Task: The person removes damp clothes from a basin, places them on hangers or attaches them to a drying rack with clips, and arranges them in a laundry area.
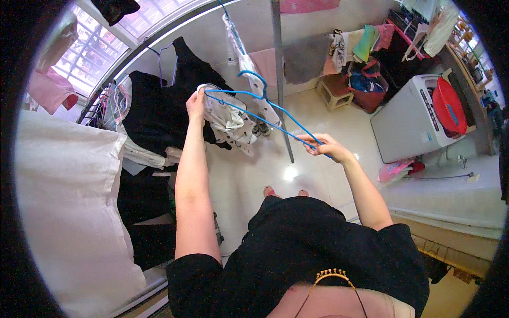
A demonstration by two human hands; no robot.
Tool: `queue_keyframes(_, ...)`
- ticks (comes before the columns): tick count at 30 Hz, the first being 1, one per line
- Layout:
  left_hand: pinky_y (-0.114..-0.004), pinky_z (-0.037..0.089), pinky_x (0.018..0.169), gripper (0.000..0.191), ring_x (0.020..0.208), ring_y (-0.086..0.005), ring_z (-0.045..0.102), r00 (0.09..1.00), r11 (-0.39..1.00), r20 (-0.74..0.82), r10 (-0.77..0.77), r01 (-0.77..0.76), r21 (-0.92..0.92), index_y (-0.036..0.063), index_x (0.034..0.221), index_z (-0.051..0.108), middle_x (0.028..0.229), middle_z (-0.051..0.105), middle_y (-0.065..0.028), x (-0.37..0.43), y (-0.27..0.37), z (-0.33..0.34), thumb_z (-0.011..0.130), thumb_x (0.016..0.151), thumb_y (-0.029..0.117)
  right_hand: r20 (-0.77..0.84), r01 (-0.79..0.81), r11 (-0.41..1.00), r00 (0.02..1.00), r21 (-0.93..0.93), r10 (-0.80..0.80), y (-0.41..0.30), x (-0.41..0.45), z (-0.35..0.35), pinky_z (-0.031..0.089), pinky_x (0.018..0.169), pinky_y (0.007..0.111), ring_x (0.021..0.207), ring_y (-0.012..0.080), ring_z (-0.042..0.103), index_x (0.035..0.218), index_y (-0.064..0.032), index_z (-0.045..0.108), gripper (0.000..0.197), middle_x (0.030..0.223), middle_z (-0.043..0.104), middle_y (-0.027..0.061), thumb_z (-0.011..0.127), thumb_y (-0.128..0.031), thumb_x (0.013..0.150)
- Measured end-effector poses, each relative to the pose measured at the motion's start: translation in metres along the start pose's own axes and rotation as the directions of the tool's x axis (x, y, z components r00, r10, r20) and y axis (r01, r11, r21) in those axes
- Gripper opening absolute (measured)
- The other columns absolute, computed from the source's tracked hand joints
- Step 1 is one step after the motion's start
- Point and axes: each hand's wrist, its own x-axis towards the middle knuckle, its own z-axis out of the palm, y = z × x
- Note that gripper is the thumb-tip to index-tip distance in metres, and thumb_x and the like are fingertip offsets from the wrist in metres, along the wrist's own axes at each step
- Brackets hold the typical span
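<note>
A blue clothes hanger [287,115] stretches between my two hands, its hook pointing up and away. My left hand [195,104] grips the hanger's left end together with the edge of a white garment with dark spots [234,123], which hangs down from there. The fingers of my right hand [324,148] are closed around the hanger's right end. Black garments [159,103] hang just left of and behind my left hand. Another white garment [248,67] hangs beyond the hanger.
A grey upright pole [279,71] stands past the hanger. At right is a white washing machine [409,115] with a red basin [449,107] on top. A plastic stool [335,92] and a bag [368,89] stand near it. A white curtain [71,198] hangs at left.
</note>
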Motion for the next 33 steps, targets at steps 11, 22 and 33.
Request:
queue_keyframes(11,-0.021,0.039,0.062,0.032,0.066,-0.0050,0.049,0.952,0.922,0.252,0.176,-0.249,0.298,0.0018,0.092,0.066,0.078,0.062,0.0014,-0.029,0.027,0.024,0.059,0.084,0.032,0.023,-0.079,0.993,0.996,-0.088,0.082,0.024,0.012,-0.010,0.031,0.051,0.021,0.059,0.0062,0.039,0.121,-0.0059,0.051,0.049,0.070,0.045,-0.0035,0.052,-0.015,0.073)
queue_keyframes(22,-0.025,0.038,0.074,0.026,0.077,-0.0127,0.049,0.674,0.910,0.727,0.135,-0.374,0.178,-0.0012,0.098,0.059,0.081,0.057,-0.0025,-0.097,0.108,0.049,0.054,0.079,0.015,0.157,-0.073,0.988,0.986,0.136,0.051,0.015,0.027,-0.028,0.035,0.055,0.023,0.059,0.0075,0.042,0.121,-0.0001,0.049,0.053,0.067,0.048,-0.0018,0.056,-0.020,0.072)
queue_keyframes(33,-0.030,0.037,0.066,0.017,0.078,-0.0207,0.043,0.641,0.596,0.584,0.498,-0.742,0.307,0.0009,0.084,0.061,0.071,0.053,-0.0077,-0.120,0.121,0.057,0.059,0.082,0.017,-0.003,0.016,0.850,1.000,0.527,-0.017,0.022,0.019,-0.050,0.043,0.066,0.028,0.077,0.0163,0.052,0.117,0.0049,0.047,0.055,0.090,0.057,0.0069,0.038,-0.040,0.086)
